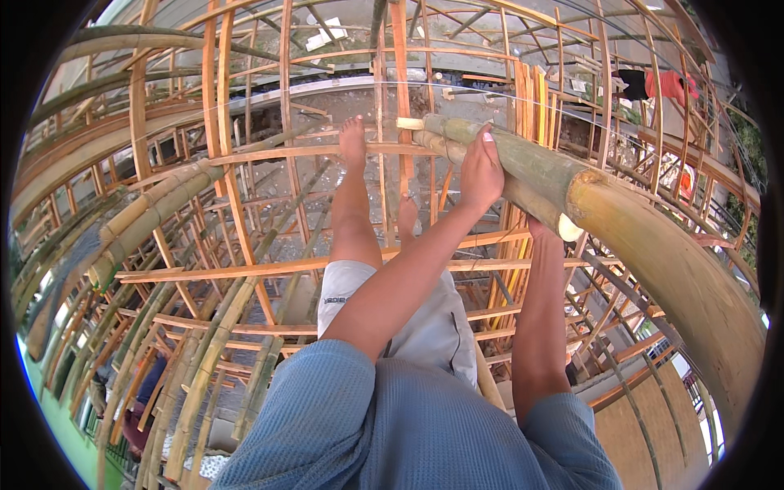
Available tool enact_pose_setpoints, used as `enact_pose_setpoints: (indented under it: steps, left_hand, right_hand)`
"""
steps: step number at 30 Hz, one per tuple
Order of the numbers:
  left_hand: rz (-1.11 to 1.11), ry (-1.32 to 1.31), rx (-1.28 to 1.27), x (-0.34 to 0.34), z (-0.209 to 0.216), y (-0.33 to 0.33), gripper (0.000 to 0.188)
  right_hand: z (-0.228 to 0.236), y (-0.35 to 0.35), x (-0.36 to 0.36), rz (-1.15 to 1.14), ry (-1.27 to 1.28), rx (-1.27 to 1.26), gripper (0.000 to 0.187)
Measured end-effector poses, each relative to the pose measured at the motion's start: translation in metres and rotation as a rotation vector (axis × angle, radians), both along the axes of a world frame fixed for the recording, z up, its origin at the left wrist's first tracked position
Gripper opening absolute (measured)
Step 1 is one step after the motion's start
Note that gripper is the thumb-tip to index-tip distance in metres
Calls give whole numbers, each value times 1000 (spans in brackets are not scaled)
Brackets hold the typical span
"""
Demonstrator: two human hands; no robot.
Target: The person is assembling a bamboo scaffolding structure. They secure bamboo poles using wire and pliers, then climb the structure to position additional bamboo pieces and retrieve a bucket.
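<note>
Head view, looking straight down through a curved bamboo frame, person up high on it.

Left hand lies over the top of a green bamboo pole, fingers curled closed around it near the pole's far end. Right hand is under the same bundle, mostly hidden by the cut end of a second pole; can't tell whether its fingers are closed or just propping. A thick yellowish pole runs on from there toward the lower right. The green pole sits across the frame in front of the chest, resting against thin slats.

Bare left foot is on a narrow slat; the other foot is partly hidden behind the forearm.

Risks, as I judge them:
- Footing: bare sole on one thin slat. A slip or a cracked slat means a fall through the open frame.
- Poles are round and smooth; if the upper grip loosens, the bundle could roll off and drop to the ground below.
- Both hands are on the pole, so nothing is steadying the body.
- The hidden lower hand could get pinched between poles.
</note>
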State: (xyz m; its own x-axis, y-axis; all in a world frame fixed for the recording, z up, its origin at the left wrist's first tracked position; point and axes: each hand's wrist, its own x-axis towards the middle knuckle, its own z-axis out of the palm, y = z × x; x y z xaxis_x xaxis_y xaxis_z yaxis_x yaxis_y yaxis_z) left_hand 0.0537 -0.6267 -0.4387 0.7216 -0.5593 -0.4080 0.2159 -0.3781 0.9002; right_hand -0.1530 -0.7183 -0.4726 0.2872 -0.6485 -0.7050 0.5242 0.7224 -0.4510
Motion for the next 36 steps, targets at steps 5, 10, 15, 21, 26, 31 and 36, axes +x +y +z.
enact_pose_setpoints:
  steps: [5,10,15,21,26,31,36]
  left_hand:
    - [19,-13,28,8,-8,8,52]
    - [-187,96,291,19,6,33,46]
    - [-68,107,158,-3,-2,49,44]
    - [139,232,-77,-44,-23,44,46]
    - [43,273,-170,-35,-37,58,46]
    - [5,417,-199,-35,-33,66,47]
    - [-73,582,-206,-24,-15,69,48]
  right_hand:
    - [0,-2,27,324,351,-176,57]
    - [-3,7,5,372,422,-239,39]
    - [-15,34,-29,682,1006,-618,14]
    - [44,97,39,237,326,-112,16]
    - [24,120,65,78,247,-219,16]
    - [19,102,44,404,604,-279,18]
    - [30,84,51,525,507,-150,22]
